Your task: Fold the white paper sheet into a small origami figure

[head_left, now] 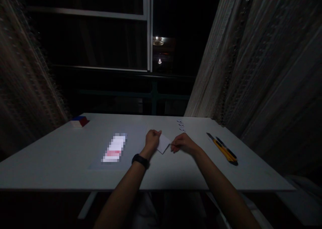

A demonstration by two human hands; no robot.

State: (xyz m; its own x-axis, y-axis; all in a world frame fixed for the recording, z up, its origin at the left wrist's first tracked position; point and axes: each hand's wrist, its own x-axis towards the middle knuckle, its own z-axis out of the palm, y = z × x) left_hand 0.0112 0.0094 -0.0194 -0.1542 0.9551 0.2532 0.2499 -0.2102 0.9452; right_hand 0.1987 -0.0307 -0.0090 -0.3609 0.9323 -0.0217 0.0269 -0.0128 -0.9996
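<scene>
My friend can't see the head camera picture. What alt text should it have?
A person's left hand holds a small white paper, the right hand at its corner, over a white table in dim light. A bright screen and a colored block lie to the left; a yellow cutter to the right.

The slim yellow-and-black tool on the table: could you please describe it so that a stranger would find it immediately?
On the large white table, go right, past the bare right hand. There, slanting toward the near right corner, lies the slim yellow-and-black tool, beside a slim dark tool. Its yellow body sets it apart: the neighbour looks dark all along.
</scene>
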